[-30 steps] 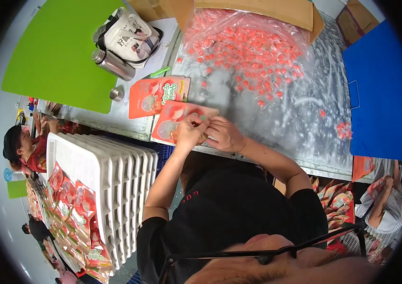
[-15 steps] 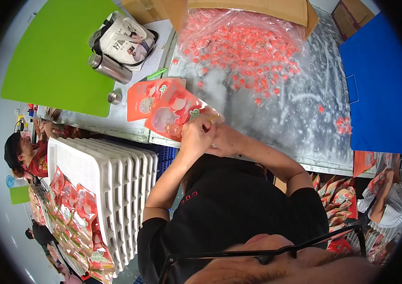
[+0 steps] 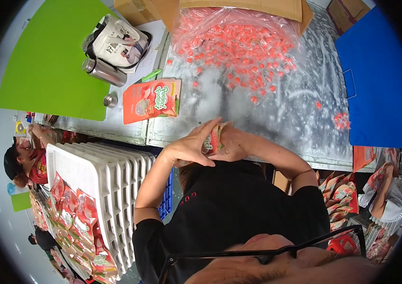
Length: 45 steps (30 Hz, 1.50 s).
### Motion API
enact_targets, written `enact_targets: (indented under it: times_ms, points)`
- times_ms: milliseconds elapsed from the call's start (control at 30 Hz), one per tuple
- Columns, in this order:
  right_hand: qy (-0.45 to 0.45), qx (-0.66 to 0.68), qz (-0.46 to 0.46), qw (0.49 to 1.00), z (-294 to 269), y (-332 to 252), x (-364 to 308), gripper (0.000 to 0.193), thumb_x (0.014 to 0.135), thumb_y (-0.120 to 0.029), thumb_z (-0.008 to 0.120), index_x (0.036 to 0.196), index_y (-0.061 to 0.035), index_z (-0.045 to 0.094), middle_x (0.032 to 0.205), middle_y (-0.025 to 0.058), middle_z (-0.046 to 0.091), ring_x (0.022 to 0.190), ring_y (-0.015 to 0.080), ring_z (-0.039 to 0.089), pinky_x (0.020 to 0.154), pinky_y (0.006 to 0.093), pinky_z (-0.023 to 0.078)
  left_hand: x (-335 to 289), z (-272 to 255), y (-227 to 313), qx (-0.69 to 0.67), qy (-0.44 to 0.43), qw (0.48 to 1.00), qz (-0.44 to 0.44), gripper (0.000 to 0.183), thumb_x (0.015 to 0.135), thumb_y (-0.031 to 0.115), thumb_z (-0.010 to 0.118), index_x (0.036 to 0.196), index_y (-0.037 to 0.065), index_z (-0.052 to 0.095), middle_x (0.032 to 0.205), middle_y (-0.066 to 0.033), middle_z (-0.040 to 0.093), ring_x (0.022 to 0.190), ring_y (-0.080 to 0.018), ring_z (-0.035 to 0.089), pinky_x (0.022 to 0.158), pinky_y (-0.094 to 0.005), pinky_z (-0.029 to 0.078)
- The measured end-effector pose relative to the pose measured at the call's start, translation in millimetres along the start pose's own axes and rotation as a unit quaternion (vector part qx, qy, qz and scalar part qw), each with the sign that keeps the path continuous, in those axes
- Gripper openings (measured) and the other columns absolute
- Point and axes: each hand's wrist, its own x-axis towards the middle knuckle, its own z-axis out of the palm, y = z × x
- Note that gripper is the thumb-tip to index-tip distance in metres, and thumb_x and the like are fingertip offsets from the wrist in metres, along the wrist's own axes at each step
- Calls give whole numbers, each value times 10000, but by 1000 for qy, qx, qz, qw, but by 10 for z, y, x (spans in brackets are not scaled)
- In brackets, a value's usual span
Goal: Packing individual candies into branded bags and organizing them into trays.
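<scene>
Both of my hands grip one red pouch (image 3: 213,138) close to my chest, at the near edge of the metal table (image 3: 276,118). My left hand (image 3: 192,146) wraps its left side with the fingers spread over the top. My right hand (image 3: 231,143) holds its right side. Most of the pouch is hidden between my fingers. A small stack of flat red pouches (image 3: 152,100) lies on the table just beyond my left hand. Farther back, a heap of small red wrapped candies (image 3: 238,45) spills from a clear plastic bag.
A steel flask (image 3: 104,72) and a white bag (image 3: 118,40) stand at the back left beside a green board (image 3: 49,61). A blue board (image 3: 378,75) lies at the right. White crates (image 3: 101,189) holding filled pouches sit at my left. Other people work at both sides.
My hands have lifted the pouch off the stack on the table and drawn it back toward my chest. The stack stays in place.
</scene>
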Motion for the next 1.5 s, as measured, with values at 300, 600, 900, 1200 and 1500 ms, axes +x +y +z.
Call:
enact_targets:
  times_ms: [300, 600, 900, 1200, 1500]
  points:
    - [366, -241, 123, 890, -127, 1029, 58, 315, 891, -349, 676, 1026, -65, 674, 1184, 108, 644, 1193, 315, 535, 1040, 527, 362, -126, 215, -358, -311, 188, 931, -28, 921, 666, 32, 659, 1518, 4, 311, 1375, -128, 522, 1295, -203, 470, 1104, -321, 349]
    - [275, -354, 231, 864, 259, 1397, 56, 580, 859, -454, 673, 1332, -132, 578, 1419, 71, 523, 1364, 342, 381, 1086, 645, 267, -341, 312, -440, -365, 276, 889, -20, 854, 692, -100, 592, 1505, -17, 344, 1407, -93, 504, 1291, -178, 482, 1086, -304, 358]
    - [409, -64, 147, 898, 260, 1120, -545, 415, 902, -264, 650, 1288, -113, 623, 1437, 74, 522, 1358, 352, 397, 1081, 578, 308, -468, 252, -547, -377, 335, 864, 18, 863, 703, -74, 665, 1504, -5, 353, 1405, -76, 506, 1309, -170, 460, 1101, -306, 347]
    - [298, -335, 280, 849, 344, 1101, -650, 419, 849, -304, 728, 1241, -166, 672, 1389, 49, 559, 1295, 296, 437, 1097, 518, 285, -482, 230, -444, -364, 362, 858, 20, 833, 693, -84, 657, 1476, 8, 389, 1363, -65, 523, 1300, -171, 450, 1105, -316, 334]
    - [202, -344, 254, 881, 362, 878, -178, 659, 837, -472, 697, 1421, -234, 505, 1484, 61, 429, 1365, 359, 339, 1139, 615, 217, -365, 269, -427, -66, 422, 904, 15, 851, 595, -62, 664, 1410, 37, 442, 1322, -167, 459, 1273, -339, 471, 1100, -393, 358]
